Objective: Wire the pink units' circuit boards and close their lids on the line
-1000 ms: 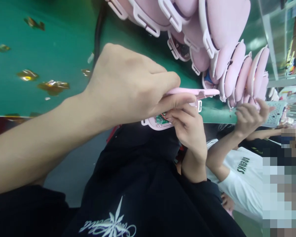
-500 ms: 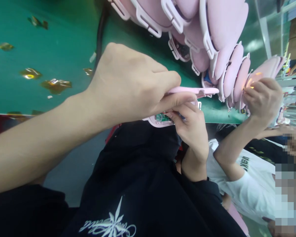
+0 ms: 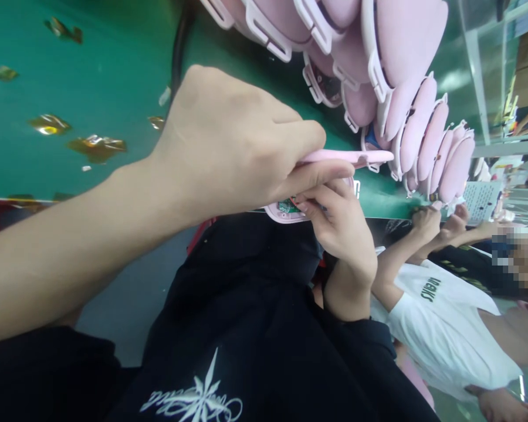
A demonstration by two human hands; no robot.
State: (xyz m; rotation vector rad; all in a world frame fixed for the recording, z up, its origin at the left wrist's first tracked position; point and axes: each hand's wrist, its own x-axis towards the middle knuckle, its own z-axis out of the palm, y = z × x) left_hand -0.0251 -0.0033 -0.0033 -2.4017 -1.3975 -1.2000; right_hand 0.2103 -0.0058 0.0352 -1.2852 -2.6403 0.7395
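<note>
Left hand [image 3: 233, 140] pinches 1 thin pink plastic cover [image 3: 347, 156] above pale-pink plastic shell [image 3: 286, 220]; right hand [image 3: 345, 231] curled at shell, can't tell grip.

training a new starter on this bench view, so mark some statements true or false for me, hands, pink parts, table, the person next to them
The left hand holds a thin pink piece. True.

The right hand is lying flat on the table. False: its fingers are at the green circuit board in an open pink shell.

Amber film scraps lie on the green table. True.

Only one pink shell is in view. False: many more pink shells are grouped along the table.

The person alongside wears a white shirt. True.
</note>
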